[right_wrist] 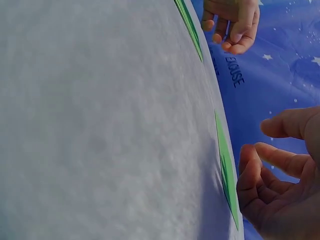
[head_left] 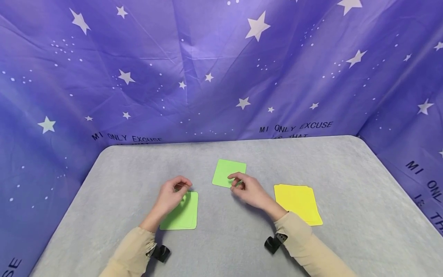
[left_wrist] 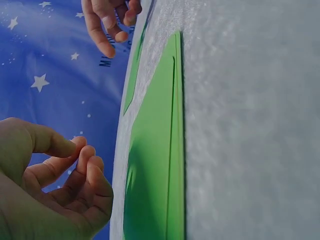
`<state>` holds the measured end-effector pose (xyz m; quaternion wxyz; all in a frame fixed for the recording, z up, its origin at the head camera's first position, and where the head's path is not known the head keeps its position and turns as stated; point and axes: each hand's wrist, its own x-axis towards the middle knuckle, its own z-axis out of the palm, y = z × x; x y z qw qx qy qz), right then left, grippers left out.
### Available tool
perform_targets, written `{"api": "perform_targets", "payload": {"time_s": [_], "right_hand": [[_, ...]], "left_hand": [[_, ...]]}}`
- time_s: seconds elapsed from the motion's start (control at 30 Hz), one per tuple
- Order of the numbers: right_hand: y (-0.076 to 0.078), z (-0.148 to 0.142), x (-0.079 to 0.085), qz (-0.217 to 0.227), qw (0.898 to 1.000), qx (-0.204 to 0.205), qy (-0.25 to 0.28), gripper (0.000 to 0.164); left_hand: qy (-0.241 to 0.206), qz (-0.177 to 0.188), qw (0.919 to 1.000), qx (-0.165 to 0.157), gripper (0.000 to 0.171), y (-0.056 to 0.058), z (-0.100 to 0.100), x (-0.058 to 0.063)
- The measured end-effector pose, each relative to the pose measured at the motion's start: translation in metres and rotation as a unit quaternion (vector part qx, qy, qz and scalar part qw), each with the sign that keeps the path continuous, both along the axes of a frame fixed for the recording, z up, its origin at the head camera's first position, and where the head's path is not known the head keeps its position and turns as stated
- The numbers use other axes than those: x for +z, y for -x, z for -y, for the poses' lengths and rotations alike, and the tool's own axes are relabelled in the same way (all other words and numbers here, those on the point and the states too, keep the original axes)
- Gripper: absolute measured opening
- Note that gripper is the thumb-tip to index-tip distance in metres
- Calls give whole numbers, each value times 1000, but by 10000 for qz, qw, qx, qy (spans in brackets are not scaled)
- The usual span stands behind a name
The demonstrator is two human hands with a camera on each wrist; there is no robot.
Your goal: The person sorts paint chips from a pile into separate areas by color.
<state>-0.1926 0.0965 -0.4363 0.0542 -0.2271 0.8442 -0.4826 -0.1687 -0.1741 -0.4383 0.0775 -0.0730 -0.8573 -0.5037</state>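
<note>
Over the far edge of a green card stack point(head_left: 185, 215) hovers my left hand point(head_left: 173, 194), its fingers loosely curled and holding nothing. In the left wrist view its thumb tip lies close to the index fingertip, above the green cards point(left_wrist: 152, 140). My right hand point(head_left: 250, 190) hangs over the near right corner of another green card point(head_left: 225, 171) at the middle of the table. Its thumb and fingers are bent and apart, with nothing between them, as the right wrist view shows beside the green card point(right_wrist: 226, 165).
A stack of yellow cards point(head_left: 297, 202), slightly fanned, lies right of my right forearm. The grey table point(head_left: 228, 246) ends at a purple curtain point(head_left: 194, 77) with stars and lettering behind and at both sides. A small black camera point(head_left: 275, 243) is on each wrist.
</note>
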Motion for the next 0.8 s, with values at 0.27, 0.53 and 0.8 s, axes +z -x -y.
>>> {"api": "perform_targets", "payload": {"time_s": [0.27,0.53,0.8], "right_hand": [[11,-11,-4,-15,9994,-258,-225,31],[17,-21,-4,-163,9980,-381,-480,35],[17,-22,1,-130,9957,-578,-716,44]], "left_hand": [[-78,343,9993,-84,15,15,-15,-1],[283,597,9977,-133,26,32,-25,1],[565,783,9953,-71,44,48,-29,-1]]}}
